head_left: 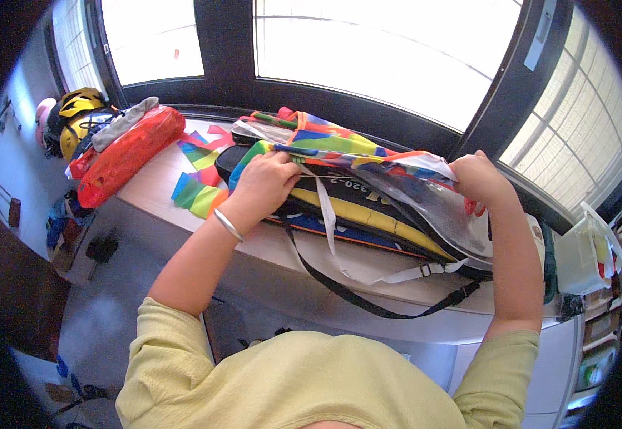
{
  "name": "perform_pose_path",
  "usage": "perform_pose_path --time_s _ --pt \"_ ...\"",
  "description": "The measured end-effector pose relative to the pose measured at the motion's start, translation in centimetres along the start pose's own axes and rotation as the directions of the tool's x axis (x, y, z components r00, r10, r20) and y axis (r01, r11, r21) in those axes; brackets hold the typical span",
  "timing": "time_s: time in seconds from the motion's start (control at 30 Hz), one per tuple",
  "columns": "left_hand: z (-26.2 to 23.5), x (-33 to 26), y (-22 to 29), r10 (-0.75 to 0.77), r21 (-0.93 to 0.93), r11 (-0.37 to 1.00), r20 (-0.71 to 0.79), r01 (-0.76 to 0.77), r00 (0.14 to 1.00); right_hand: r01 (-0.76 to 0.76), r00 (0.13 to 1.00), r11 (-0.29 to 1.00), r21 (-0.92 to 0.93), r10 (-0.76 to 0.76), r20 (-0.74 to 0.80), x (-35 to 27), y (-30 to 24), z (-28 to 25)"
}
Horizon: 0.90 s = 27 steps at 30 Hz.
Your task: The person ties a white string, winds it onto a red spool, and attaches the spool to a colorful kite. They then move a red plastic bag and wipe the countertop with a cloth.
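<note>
A folded multicoloured kite (339, 145) with long bright tails (200, 194) stretches between my hands. My left hand (267, 179), with a silver bangle on its wrist, is closed on its left part. At the right end my right hand (481, 179) grips the fabric, and a bit of red shows just below its fingers. Beneath lies a black and yellow racket bag (382, 218), with a white strap (325, 207) and a black strap (368, 307) hanging over the front edge. A clear plastic cover (425, 204) lies along the bag's top.
The bag rests on a pale wooden ledge (150, 187) below dark-framed windows. To the left lie a red bundle (129, 154) and a yellow helmet (79, 104). A translucent plastic bin (581, 254) stands at the right end, near crowded shelves.
</note>
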<state>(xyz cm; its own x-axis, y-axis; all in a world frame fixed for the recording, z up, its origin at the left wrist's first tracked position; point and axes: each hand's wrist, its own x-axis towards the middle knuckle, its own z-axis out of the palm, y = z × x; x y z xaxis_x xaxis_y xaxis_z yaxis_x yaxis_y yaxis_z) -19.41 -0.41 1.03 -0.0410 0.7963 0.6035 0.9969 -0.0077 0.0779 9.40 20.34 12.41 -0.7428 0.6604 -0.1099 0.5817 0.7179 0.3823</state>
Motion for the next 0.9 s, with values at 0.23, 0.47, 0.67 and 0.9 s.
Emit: perform_pose_path --time_s 0.23,0.47,0.67,0.9 --pt "-0.1 -0.5 0.3 0.013 -0.009 1.000 -0.022 -0.013 1.000 0.035 0.989 0.995 -0.090 -0.047 -0.143 -0.4 0.4 1.5" --pt "-6.9 -3.1 0.1 0.039 0.052 0.998 -0.028 -0.038 0.999 -0.011 0.989 1.000 0.024 0.015 -0.150 0.2 1.8 3.0" --pt "-13.3 -8.4 -1.8 -0.142 0.033 0.989 0.013 0.142 0.990 -0.015 0.994 0.999 -0.035 0.011 -0.107 0.7 2.1 3.4" --pt "-18.6 -17.0 -8.1 -0.605 -0.415 0.676 0.160 0.609 0.780 0.036 0.995 0.999 -0.023 -0.038 -0.095 0.9 3.1 3.7"
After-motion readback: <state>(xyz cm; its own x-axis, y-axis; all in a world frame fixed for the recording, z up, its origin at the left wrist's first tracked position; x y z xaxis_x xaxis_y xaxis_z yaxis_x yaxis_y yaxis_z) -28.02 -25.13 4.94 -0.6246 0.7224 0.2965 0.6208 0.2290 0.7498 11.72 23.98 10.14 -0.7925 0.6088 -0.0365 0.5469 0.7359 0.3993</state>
